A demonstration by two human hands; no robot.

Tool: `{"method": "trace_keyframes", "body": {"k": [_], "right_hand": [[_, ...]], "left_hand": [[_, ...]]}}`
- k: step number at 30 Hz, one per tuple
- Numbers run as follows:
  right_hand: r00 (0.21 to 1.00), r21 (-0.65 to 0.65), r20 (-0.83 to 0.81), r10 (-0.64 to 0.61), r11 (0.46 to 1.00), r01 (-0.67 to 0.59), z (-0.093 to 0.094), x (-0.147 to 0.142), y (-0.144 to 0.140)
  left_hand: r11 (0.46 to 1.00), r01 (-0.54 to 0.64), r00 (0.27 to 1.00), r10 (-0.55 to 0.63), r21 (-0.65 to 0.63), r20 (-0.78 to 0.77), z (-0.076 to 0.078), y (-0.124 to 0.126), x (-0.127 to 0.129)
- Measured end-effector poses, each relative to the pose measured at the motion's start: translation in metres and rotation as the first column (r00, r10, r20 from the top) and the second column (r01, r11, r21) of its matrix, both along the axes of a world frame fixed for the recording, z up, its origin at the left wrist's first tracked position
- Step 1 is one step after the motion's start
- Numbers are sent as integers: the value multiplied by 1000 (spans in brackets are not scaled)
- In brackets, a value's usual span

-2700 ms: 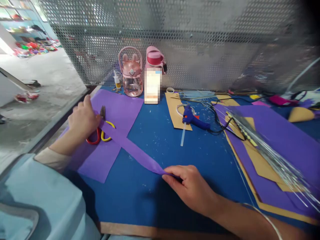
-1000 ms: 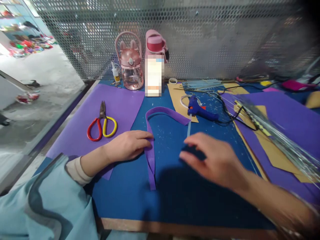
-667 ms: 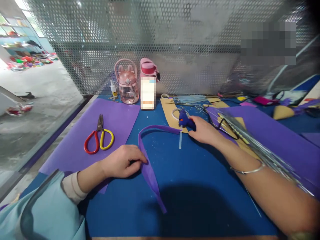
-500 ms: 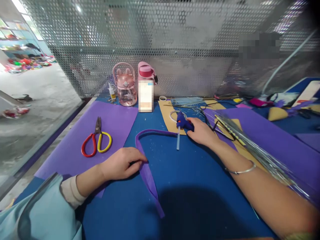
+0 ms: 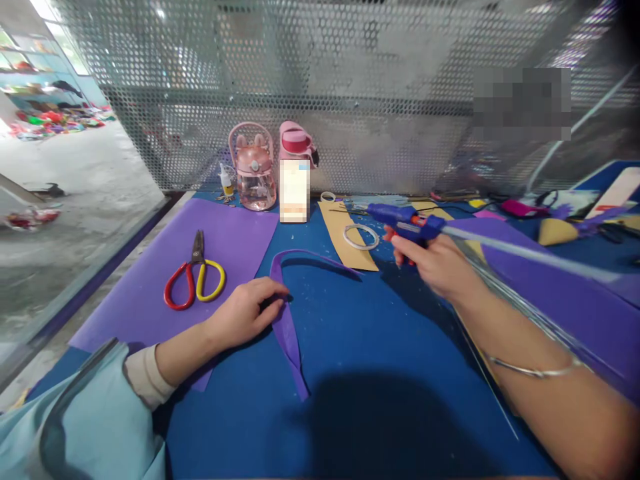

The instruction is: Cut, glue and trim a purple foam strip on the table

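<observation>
Blue felt covers the table [image 5: 380,347], and a perforated metal screen [image 5: 350,87] closes its far edge. Against that screen stand two pink bottles [image 5: 253,170], side by side, with one small dropper bottle [image 5: 226,181] just to their left.

One pair of scissors [image 5: 193,280], one handle red and one yellow, lies shut on a large purple sheet [image 5: 165,293] at the left, which runs up to the table's left edge. A second big purple sheet [image 5: 560,293] fills the right side, with a bundle of thin silver wires lying across it. One tan sheet [image 5: 350,257] sits mid-table, carrying one white ring [image 5: 361,236].

One purple strip [image 5: 287,313] loops on the bare blue felt, from the tan sheet's corner round to the left and down toward the near edge. The left hand [image 5: 245,317] rests flat beside it, fingertips pinching the strip against the table at the bend. The right hand [image 5: 435,263] is closed around the grip of one blue glue gun [image 5: 400,217], held above the table just right of the ring, nozzle pointing left, a blurred glue stick trailing behind it to the right.

Open blue felt lies between the two hands and all along the near edge.
</observation>
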State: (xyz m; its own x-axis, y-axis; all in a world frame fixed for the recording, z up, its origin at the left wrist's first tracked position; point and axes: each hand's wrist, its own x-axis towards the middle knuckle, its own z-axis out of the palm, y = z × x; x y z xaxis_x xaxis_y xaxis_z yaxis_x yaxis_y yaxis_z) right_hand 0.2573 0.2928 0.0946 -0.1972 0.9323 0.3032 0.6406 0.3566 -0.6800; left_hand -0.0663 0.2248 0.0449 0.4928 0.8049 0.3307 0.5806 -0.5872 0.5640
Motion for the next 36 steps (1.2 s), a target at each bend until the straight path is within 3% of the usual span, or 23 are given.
{"method": "trace_keyframes", "body": {"k": [4,6,10,13,17,23,27,33,36], "right_hand": [[947,-258,-133,292,912,-317,13,-14,-40],[937,-309,-89,337,885,-347,6,-18,-54],[908,-351,0,420,850,-393,-14,-22,-65],[874,-399,-2,485,801,-446,-17,-26,-65],[842,-410,31,539,775,-481,-16,-30,-69],[783,-408,38,621,725,-555,-22,-35,-75],[768,-411,8,640,702,-581,-22,-38,-76],[782,-413,38,622,723,-555,-21,-35,-76],[783,-399,29,621,726,-560,-19,-33,-75]], "left_hand": [[997,-52,999,51,57,19,7,-4,-4],[996,-40,999,39,82,22,15,-10,-7],[987,119,992,-121,111,15,26,-24,-7],[979,194,980,-191,63,-49,23,-29,0],[977,210,971,-211,-21,-113,16,-27,5],[940,332,932,-339,-73,-131,15,-26,2],[960,270,945,-278,-66,-174,11,-30,7],[996,76,969,-84,-43,-233,7,-41,24],[998,57,962,-60,-20,-267,8,-44,29]]}}
